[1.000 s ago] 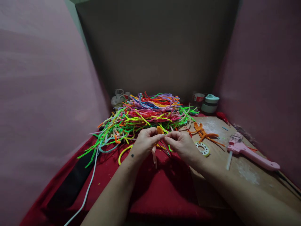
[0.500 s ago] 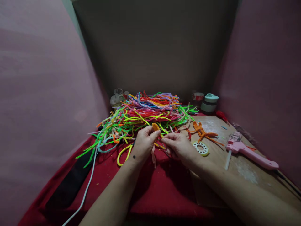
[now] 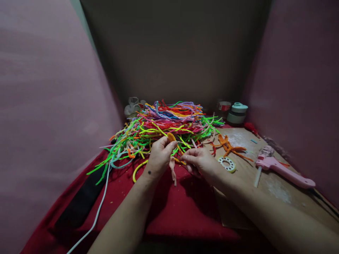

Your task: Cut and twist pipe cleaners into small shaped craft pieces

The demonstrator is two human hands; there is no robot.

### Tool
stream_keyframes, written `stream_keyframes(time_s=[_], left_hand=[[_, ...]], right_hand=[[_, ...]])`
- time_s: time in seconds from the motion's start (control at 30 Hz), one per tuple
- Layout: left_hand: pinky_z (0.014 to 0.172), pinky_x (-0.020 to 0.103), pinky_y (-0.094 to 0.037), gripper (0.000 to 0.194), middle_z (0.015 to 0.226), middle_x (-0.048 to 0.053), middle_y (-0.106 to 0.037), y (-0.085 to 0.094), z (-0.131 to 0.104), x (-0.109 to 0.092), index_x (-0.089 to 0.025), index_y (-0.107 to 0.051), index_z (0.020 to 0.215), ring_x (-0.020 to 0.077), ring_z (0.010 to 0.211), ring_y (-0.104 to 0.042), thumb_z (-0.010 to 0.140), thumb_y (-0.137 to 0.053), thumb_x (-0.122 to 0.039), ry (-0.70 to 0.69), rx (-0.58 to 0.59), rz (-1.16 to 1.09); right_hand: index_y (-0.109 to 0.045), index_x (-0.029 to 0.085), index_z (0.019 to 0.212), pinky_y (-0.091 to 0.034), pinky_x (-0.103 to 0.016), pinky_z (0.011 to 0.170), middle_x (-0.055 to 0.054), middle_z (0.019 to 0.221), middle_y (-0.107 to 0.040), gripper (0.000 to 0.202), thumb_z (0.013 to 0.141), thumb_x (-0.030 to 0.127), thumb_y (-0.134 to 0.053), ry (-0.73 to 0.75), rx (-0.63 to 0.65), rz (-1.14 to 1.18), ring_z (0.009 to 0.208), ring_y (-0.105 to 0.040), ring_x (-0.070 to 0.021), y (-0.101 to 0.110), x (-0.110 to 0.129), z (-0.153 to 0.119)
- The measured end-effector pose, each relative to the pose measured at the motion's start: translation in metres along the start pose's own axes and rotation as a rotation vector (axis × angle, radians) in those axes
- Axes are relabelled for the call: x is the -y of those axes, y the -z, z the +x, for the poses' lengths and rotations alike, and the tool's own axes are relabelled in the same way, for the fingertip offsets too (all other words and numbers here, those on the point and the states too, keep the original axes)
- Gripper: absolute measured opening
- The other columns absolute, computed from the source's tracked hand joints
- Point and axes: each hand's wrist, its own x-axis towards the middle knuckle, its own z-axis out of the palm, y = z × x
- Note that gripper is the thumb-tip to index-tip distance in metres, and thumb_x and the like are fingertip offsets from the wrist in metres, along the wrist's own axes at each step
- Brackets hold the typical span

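Observation:
My left hand (image 3: 160, 155) pinches a flat orange piece (image 3: 171, 137) that sticks up above its thumb. An orange stem runs from it toward my right hand (image 3: 198, 160), whose thumb and finger are closed on the stem's lower part. Between and below the hands lies a pale pink strip (image 3: 173, 171) on the red cloth (image 3: 182, 215). Behind them spreads a large heap of coloured pipe cleaners (image 3: 169, 123). A yellow loop (image 3: 137, 171) shows partly beside my left wrist.
On the right, a brown board (image 3: 238, 135) bears an orange pipe-cleaner shape (image 3: 229, 145), a tape roll (image 3: 227, 164) and a pink glue gun (image 3: 283, 169). A lidded jar (image 3: 237, 113) stands behind. A white cable (image 3: 102, 204) and black object (image 3: 81, 203) lie left.
My left hand has moved slightly up and left with the orange piece, away from my right hand. The gap between the hands is wider, with more orange stem showing.

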Motion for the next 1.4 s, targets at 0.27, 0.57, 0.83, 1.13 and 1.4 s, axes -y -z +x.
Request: stream_keyframes(time_s=[0.27,0.57,0.83,1.13,1.4], left_hand=[[0.049,0.02,-0.029,0.021,0.055,-0.005,-0.047,0.009,0.0,-0.001,-0.013,-0.056,0.067,0.0056,0.048,-0.037,0.069,-0.062,-0.033,0.142,0.201,-0.204],[0.049,0.02,-0.032,0.018,0.058,-0.005,-0.05,0.003,-0.004,-0.003,-0.014,-0.052,0.07,0.0059,0.048,-0.043,0.067,-0.064,-0.026,0.125,0.409,-0.108],[0.052,0.019,-0.036,0.014,0.063,-0.006,-0.05,-0.006,-0.006,0.006,-0.018,-0.049,0.078,0.0074,0.055,-0.046,0.068,-0.059,-0.019,-0.164,0.186,0.169],[0.065,0.023,-0.042,0.011,0.073,0.001,-0.06,0.006,-0.006,-0.004,-0.016,-0.059,0.074,0.0124,0.067,-0.055,0.077,-0.055,-0.027,-0.255,0.301,0.45],[0.067,0.03,-0.039,0.013,0.081,0.006,-0.055,-0.008,-0.012,0.004,-0.016,-0.052,0.082,0.0178,0.072,-0.05,0.084,-0.039,-0.015,-0.576,0.178,1.066]], right_hand=[[-0.063,0.017,0.084,-0.037,-0.022,0.053,0.0,0.067,-0.061,0.027,0.077,0.042,-0.055,0.238,0.041,-0.142,0.056,-0.052,-0.01,0.01,0.009,0.0],[-0.061,0.014,0.073,-0.034,-0.024,0.054,0.001,0.063,-0.055,0.022,0.067,0.035,-0.065,0.29,-0.061,-0.036,0.054,-0.045,-0.0088,0.01,0.009,0.002],[-0.057,0.013,0.06,-0.032,-0.024,0.053,0.001,0.055,-0.053,0.017,0.064,0.028,-0.066,0.217,-0.041,0.126,0.051,-0.044,-0.0083,0.011,0.007,0.004],[-0.056,0.014,0.059,-0.031,-0.024,0.049,0.003,0.052,-0.053,0.018,0.06,0.027,-0.068,0.204,-0.052,0.165,0.047,-0.044,-0.0081,0.014,0.0,0.011],[-0.049,0.016,0.054,-0.03,-0.023,0.045,0.004,0.046,-0.048,0.019,0.062,0.029,-0.062,0.195,-0.209,-0.021,0.043,-0.04,-0.0079,0.011,0.001,0.011]])
